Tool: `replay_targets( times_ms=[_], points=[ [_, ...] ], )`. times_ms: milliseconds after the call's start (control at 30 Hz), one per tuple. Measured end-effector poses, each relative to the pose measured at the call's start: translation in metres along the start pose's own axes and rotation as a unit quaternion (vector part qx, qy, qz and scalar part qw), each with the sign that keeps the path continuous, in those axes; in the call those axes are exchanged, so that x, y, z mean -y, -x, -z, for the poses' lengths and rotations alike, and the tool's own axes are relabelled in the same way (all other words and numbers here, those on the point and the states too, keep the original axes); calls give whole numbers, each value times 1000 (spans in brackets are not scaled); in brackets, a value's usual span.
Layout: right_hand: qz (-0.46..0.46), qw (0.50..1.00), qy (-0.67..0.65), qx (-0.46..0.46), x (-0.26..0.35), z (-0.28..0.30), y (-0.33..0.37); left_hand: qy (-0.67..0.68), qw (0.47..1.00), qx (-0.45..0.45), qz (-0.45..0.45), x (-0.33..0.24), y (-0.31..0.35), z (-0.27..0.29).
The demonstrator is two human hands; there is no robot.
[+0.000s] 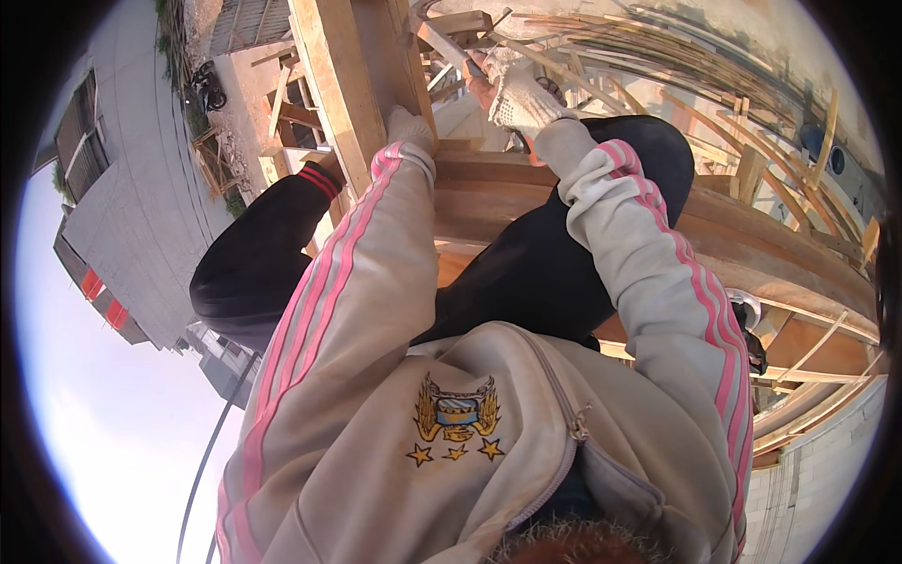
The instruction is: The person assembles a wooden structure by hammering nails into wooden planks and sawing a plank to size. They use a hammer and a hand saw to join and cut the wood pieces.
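Observation:
My left hand (410, 129), in a pale knit glove or cuff, rests against the inner side of an upright wooden beam (343, 85). Its fingers are hidden from me. To the right, my right hand (498, 89) wears a white knit glove with bare fingertips. Its fingers are wrapped round a wooden-handled tool (442, 45), which slants up and left toward the beam. The tool's far end is too unclear to name. A small orange piece (536, 155) shows just below the right wrist.
I sit high up with knees apart on a curved brown wooden structure (770, 244). Long thin poles and planks (658, 47) crowd the upper right. Far down at the left lie a motorcycle (207, 86), a grey wall (141, 188) and a drop. A dark cable (211, 442) hangs lower left.

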State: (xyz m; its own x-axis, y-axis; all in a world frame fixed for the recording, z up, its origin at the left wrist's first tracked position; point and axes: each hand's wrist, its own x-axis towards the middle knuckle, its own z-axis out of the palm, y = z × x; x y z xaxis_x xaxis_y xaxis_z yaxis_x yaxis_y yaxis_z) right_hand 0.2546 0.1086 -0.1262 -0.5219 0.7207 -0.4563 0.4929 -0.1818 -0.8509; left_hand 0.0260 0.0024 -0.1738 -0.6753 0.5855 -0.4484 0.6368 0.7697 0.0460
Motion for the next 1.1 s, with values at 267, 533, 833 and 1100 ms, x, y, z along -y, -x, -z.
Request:
replay_targets(
  times_ms=[267, 533, 833, 1100],
  points=[
    [-117, 983, 14, 140, 23, 14, 0, 9, 999, 30, 19, 1, -15, -8],
    [-52, 988, -111, -96, -12, -10, -30, -2, 996, 53, 66, -13, -22, -9],
    [-217, 923, -294, 124, -18, 10, -8, -25, 998, 61, 14, 9, -36, -33],
    [-219, 932, -245, 151, 4, 30, -25, 194, 958, -55, -203, -75, 78, 169]
  ],
)
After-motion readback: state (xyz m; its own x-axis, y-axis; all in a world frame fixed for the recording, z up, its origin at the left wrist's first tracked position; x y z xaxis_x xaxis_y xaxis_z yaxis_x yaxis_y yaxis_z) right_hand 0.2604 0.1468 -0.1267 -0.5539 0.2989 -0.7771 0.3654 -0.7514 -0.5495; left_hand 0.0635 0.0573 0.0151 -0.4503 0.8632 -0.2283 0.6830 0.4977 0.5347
